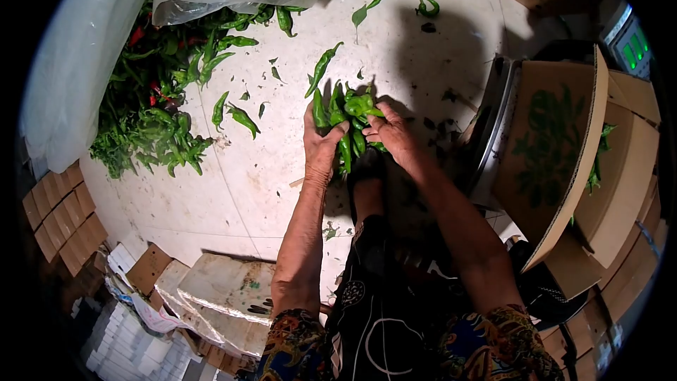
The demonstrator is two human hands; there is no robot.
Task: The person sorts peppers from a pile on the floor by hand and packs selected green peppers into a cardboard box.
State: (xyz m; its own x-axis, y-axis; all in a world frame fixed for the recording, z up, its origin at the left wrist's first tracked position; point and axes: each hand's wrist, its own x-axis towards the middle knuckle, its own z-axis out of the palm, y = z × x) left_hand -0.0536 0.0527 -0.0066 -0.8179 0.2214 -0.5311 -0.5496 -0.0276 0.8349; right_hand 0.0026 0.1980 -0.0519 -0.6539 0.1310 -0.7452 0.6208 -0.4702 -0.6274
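Between my two hands is a bunch of long green chili peppers (344,142), held low over the pale floor. My left hand (322,140) wraps the bunch from the left, its thumb pressed across the front. From the right, my right hand (392,134) closes on the bunch with its fingers bent around a curled pepper (361,105) at the top. A single green pepper (324,67) lies on the floor just beyond my left hand. Parts of both hands' fingers are hidden by the peppers.
A large heap of green peppers (166,130), a few red, lies at the left under clear plastic sheeting (92,42). Right of me stands an open cardboard box (546,134) with peppers inside, beside a lit green scale display (634,48). Foam boxes (229,286) stand at lower left.
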